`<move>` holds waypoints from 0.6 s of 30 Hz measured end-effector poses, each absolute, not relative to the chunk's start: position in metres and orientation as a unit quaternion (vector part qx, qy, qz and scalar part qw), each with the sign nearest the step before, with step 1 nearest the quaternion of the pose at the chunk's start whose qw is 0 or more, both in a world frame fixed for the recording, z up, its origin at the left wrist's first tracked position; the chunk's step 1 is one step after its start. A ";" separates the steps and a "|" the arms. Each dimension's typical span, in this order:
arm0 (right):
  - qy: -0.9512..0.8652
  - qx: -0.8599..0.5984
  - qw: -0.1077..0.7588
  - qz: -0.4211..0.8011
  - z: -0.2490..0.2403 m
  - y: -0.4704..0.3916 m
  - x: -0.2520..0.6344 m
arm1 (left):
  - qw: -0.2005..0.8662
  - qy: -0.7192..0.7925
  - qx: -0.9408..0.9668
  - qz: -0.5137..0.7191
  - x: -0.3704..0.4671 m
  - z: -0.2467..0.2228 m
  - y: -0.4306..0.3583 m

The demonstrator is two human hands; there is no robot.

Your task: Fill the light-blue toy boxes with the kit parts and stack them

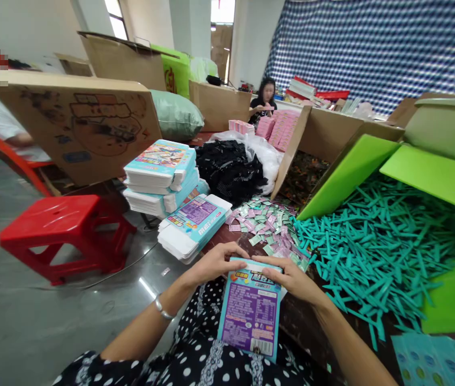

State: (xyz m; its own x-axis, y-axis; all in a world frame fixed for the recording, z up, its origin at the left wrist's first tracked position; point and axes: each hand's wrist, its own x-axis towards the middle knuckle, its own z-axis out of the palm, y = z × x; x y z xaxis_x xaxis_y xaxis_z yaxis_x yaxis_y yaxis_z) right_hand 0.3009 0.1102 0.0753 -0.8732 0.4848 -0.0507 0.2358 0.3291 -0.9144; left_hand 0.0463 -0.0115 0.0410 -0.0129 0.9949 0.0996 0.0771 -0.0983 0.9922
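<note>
A blue and purple printed box [251, 313] lies against the lap, its back panel with text and barcode facing up. My left hand [217, 262] grips its top left edge, thumb on the front. At the top right edge, my right hand [291, 276] holds the same box with its thumb on the panel. Just beyond the hands are small pink and green packets [265, 225] in a loose pile. Flattened boxes [195, 222] lie in a stack to the left, beside a taller stack [161, 171].
Teal plastic pieces [372, 241] spill from a green-flapped carton at right. A black heap [231, 169] sits in a white bag behind the packets. A red stool [62, 225] stands at left. One person [265, 102] sits across the table, another at far left.
</note>
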 end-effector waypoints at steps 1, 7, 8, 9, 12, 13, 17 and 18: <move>-0.816 -0.212 0.091 0.529 0.079 0.110 0.302 | 0.426 0.506 0.553 0.507 0.048 0.042 -0.013; -0.828 -0.181 0.086 0.523 0.093 0.114 0.300 | 0.374 0.545 0.523 0.538 0.059 0.038 -0.009; -0.827 -0.179 0.089 0.525 0.095 0.115 0.300 | 0.382 0.550 0.512 0.539 0.059 0.039 -0.008; -0.828 -0.179 0.090 0.524 0.096 0.116 0.300 | 0.388 0.555 0.505 0.536 0.060 0.040 -0.007; -0.842 -0.190 0.084 0.498 0.093 0.114 0.304 | 0.396 0.547 0.518 0.525 0.060 0.041 -0.010; -0.848 -0.193 0.082 0.487 0.090 0.110 0.307 | 0.395 0.534 0.531 0.526 0.060 0.038 -0.013; -0.860 -0.195 0.094 0.462 0.070 0.091 0.320 | 0.413 0.494 0.536 0.547 0.064 0.011 -0.026; -0.861 -0.195 0.097 0.459 0.066 0.088 0.322 | 0.426 0.499 0.524 0.543 0.065 0.004 -0.029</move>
State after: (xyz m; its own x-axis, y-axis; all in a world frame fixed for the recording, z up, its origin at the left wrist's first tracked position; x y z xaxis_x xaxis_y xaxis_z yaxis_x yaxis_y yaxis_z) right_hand 0.3223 0.0878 0.0656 -0.9050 0.4253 -0.0122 0.2471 0.5021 -0.8288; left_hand 0.0654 -0.0291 0.0043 -0.0881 0.9857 0.1438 0.0608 -0.1388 0.9885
